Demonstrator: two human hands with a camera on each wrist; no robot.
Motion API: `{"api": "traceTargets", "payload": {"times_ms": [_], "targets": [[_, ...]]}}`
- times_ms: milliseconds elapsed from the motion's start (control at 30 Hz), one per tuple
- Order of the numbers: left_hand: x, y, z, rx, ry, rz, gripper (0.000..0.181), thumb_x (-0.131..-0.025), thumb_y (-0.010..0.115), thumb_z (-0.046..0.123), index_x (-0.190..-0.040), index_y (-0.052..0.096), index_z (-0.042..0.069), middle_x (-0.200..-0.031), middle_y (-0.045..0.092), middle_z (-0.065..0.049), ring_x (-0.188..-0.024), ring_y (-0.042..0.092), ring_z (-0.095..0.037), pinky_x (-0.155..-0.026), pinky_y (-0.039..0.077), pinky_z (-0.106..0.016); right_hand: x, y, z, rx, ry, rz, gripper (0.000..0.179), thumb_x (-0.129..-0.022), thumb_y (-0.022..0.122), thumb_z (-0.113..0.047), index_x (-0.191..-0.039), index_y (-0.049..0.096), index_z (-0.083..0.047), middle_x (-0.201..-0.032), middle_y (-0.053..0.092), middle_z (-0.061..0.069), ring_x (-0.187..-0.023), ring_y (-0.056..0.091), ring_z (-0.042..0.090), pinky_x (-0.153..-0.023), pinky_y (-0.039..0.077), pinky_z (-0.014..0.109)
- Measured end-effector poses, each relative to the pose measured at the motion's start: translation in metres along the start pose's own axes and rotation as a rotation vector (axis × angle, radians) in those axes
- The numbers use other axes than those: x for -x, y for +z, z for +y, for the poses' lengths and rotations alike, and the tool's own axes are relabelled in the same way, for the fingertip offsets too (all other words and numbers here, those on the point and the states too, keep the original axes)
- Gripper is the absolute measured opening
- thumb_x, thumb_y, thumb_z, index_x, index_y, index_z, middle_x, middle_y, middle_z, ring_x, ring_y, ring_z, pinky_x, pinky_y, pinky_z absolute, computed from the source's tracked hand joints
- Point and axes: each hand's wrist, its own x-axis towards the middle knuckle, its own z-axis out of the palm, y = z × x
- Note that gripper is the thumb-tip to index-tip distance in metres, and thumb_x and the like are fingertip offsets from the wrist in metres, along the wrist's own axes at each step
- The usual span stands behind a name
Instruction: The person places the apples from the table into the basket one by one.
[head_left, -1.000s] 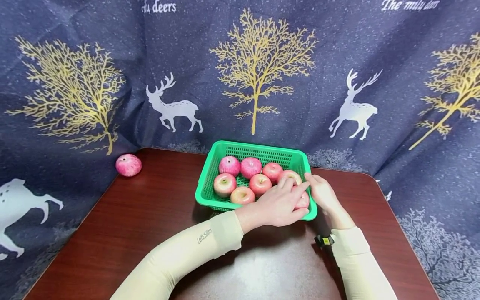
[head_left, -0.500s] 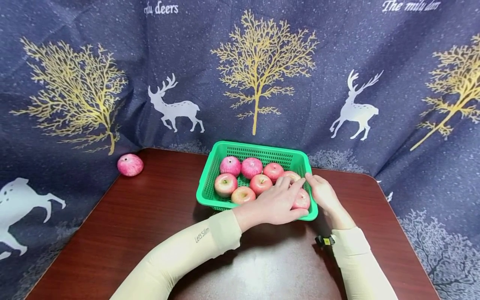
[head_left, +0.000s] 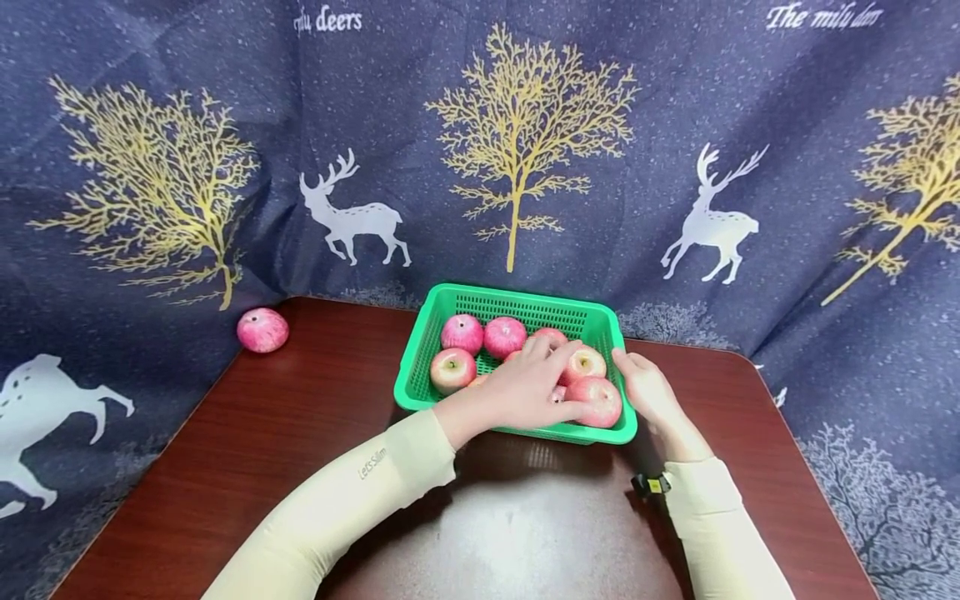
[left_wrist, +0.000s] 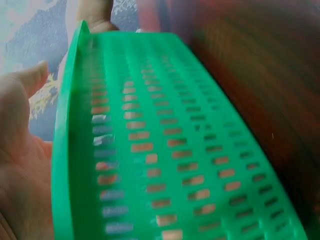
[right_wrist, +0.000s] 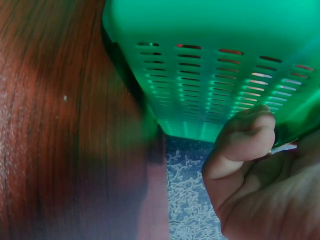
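Note:
Several red-and-yellow apples lie in a green slotted plastic basket (head_left: 402, 379), seen in the head view. My left hand (head_left: 510, 392) reaches over the basket's front rim. Its fingers spread across the apples in the middle, and its thumb lies against the apple at the front right (head_left: 596, 403). Beside the fingertips is another pale-topped apple (head_left: 585, 363). My right hand (head_left: 654, 398) grips the basket's right rim; in the right wrist view, curled fingers (right_wrist: 250, 142) lie against the outer wall. The left hand hides parts of some apples. In the left wrist view, the basket wall (left_wrist: 165, 165) fills the middle.
One lone apple (head_left: 262, 330) lies at the table's far left corner, outside the basket. The dark red-brown wooden table (head_left: 300, 417) ends at a blue cloth (head_left: 450, 167) printed with deer and trees, which hangs close behind the basket.
My left hand has shifted left, off the right-hand apples and over the middle ones, uncovering two apples at the right. My right hand stays on the rim; the basket hardly moves.

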Motion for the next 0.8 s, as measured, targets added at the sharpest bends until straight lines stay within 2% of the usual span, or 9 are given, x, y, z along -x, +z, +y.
{"api": "traceTargets", "payload": {"times_ms": [133,233,267,367,467,533,667,800], "targets": [[0.011,-0.014,-0.012,0.046,-0.049,0.0,0.085,-0.1,0.065,0.077,-0.165,0.043,0.027,-0.141,0.055,-0.004,-0.138,0.046,-0.017,-0.108,0.053,-0.043,0.001,0.001,0.0,0.0,-0.001,-0.005,0.063,-0.118,0.044,-0.056,-0.12,0.067,0.002,-0.105,0.072,0.011,-0.095,0.065,0.017,-0.084,0.054,0.031],[0.018,-0.024,-0.022,0.088,-0.1,0.01,0.091,-0.099,0.065,0.078,-0.169,0.041,0.025,-0.138,0.054,-0.005,-0.135,0.045,-0.017,-0.106,0.053,-0.046,0.001,0.001,0.001,0.0,-0.004,0.004,0.063,-0.117,0.044,-0.056,-0.119,0.067,0.002,-0.103,0.072,0.011,-0.094,0.065,0.018,-0.083,0.054,0.031],[0.021,-0.028,-0.025,0.098,-0.124,0.018,0.095,-0.098,0.065,0.078,-0.172,0.038,0.025,-0.145,0.05,-0.004,-0.136,0.045,-0.016,-0.105,0.055,-0.047,0.001,0.0,0.001,0.004,-0.005,0.009,0.063,-0.117,0.044,-0.057,-0.117,0.067,0.002,-0.101,0.072,0.01,-0.093,0.065,0.018,-0.083,0.054,0.032],[0.027,-0.039,-0.038,0.11,-0.145,0.061,0.102,-0.099,0.068,0.075,-0.176,0.033,0.018,-0.152,0.047,-0.007,-0.14,0.044,-0.019,-0.111,0.051,-0.05,0.002,0.0,0.001,0.015,-0.005,0.007,0.064,-0.117,0.043,-0.057,-0.119,0.067,0.002,-0.103,0.072,0.012,-0.095,0.064,0.019,-0.085,0.053,0.033],[0.034,-0.051,-0.049,0.12,-0.157,0.103,0.098,-0.101,0.071,0.067,-0.174,0.035,0.013,-0.15,0.048,-0.011,-0.139,0.046,-0.024,-0.11,0.052,-0.052,0.002,-0.001,0.001,0.013,-0.004,-0.01,0.065,-0.118,0.042,-0.057,-0.124,0.066,0.003,-0.107,0.072,0.015,-0.097,0.065,0.019,-0.086,0.053,0.034],[0.039,-0.06,-0.057,0.143,-0.167,0.123,0.096,-0.102,0.071,0.064,-0.173,0.036,0.01,-0.151,0.047,-0.015,-0.14,0.045,-0.028,-0.114,0.049,-0.055,0.002,-0.001,0.002,0.006,-0.006,-0.02,0.066,-0.118,0.042,-0.057,-0.127,0.065,0.004,-0.11,0.072,0.016,-0.097,0.065,0.018,-0.086,0.054,0.033],[0.051,-0.075,-0.074,0.173,-0.207,0.173,0.094,-0.102,0.071,0.063,-0.173,0.037,0.01,-0.155,0.045,-0.017,-0.143,0.041,-0.03,-0.114,0.048,-0.058,0.001,-0.001,0.001,-0.004,-0.011,-0.024,0.066,-0.118,0.042,-0.056,-0.128,0.064,0.005,-0.11,0.072,0.016,-0.096,0.066,0.017,-0.084,0.055,0.032],[0.063,-0.085,-0.093,0.153,-0.235,0.227,0.093,-0.102,0.073,0.06,-0.172,0.038,0.01,-0.156,0.043,-0.018,-0.145,0.039,-0.033,-0.112,0.049,-0.06,0.001,-0.001,0.001,-0.004,-0.011,-0.024,0.066,-0.118,0.042,-0.056,-0.13,0.065,0.005,-0.114,0.073,0.018,-0.097,0.065,0.015,-0.085,0.054,0.031]]}}
